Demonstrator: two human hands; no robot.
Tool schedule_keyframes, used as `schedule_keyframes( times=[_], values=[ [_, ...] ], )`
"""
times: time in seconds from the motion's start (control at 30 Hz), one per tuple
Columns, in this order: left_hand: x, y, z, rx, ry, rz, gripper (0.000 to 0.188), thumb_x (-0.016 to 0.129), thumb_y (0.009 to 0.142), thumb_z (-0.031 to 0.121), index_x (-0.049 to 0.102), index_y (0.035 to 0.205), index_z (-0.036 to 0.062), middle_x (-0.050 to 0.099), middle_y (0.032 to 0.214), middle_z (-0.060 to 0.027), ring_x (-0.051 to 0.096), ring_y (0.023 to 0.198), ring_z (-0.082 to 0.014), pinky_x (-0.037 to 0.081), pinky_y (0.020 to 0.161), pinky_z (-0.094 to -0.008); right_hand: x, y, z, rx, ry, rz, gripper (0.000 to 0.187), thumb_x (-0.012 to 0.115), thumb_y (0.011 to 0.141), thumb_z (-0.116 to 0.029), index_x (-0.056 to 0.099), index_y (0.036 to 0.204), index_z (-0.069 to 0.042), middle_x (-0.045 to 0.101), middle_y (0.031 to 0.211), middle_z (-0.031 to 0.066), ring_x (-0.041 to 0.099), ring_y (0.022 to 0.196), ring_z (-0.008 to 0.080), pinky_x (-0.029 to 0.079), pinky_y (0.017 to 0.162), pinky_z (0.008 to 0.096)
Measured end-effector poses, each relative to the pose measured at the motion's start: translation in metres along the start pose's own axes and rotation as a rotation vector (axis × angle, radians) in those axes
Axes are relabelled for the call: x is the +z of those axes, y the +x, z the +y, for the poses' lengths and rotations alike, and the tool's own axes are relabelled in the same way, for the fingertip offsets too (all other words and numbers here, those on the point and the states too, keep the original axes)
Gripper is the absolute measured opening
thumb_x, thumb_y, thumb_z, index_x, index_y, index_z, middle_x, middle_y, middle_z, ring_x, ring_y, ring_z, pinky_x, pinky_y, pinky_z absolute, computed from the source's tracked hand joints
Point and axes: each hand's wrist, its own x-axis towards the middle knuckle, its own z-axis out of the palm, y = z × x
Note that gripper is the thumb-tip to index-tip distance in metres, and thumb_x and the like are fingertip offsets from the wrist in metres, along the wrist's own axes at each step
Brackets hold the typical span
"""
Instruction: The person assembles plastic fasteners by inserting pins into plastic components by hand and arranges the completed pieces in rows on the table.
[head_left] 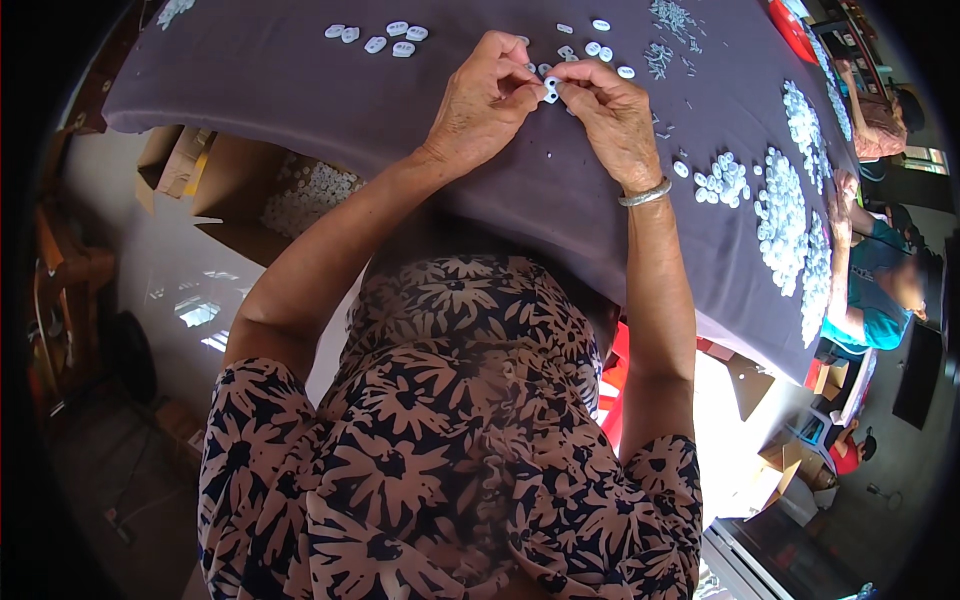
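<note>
Between my fingertips, above the dark cloth of the table, is a small white plastic piece with dark round holes. My left hand pinches it from one side with thumb and forefinger. From the other side my right hand, a silvery bangle at its wrist, closes on the same piece. Just beyond the fingers lie several loose white oval pieces. Another small group of white oval pieces rests farther left. Whatever else my curled fingers may hold is hidden.
Small grey metal parts are scattered at the far right. Heaps of white pieces spread along the table's right side, where other people sit. An open cardboard box of white pieces stands below the left edge.
</note>
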Motion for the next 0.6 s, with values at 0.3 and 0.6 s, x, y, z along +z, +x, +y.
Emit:
schedule_keyframes(
  times=[0.3,0.6],
  values=[
    [-0.001,0.001,0.013,-0.182,-0.271,0.005,0.015,0.062,0.080,-0.003,0.052,0.092,-0.0007,0.054,0.089,-0.0038,0.057,0.071,-0.0088,0.048,0.064,-0.0225,0.004,-0.004,-0.004,-0.082,-0.152,0.053,0.022,0.069,0.075,0.004,0.064,0.096,-0.002,0.060,0.083,-0.0019,0.055,0.069,0.0038,0.047,0.061,0.0177],
    [-0.009,0.005,0.025,-0.226,-0.351,-0.153,0.022,0.062,0.082,-0.001,0.047,0.098,0.0043,0.060,0.081,-0.0056,0.059,0.076,-0.0105,0.050,0.069,-0.0247,-0.001,-0.009,-0.008,-0.215,-0.221,0.068,0.024,0.071,0.070,0.005,0.066,0.093,-0.003,0.056,0.076,-0.0030,0.050,0.061,0.0026,0.043,0.053,0.0166]
  ],
)
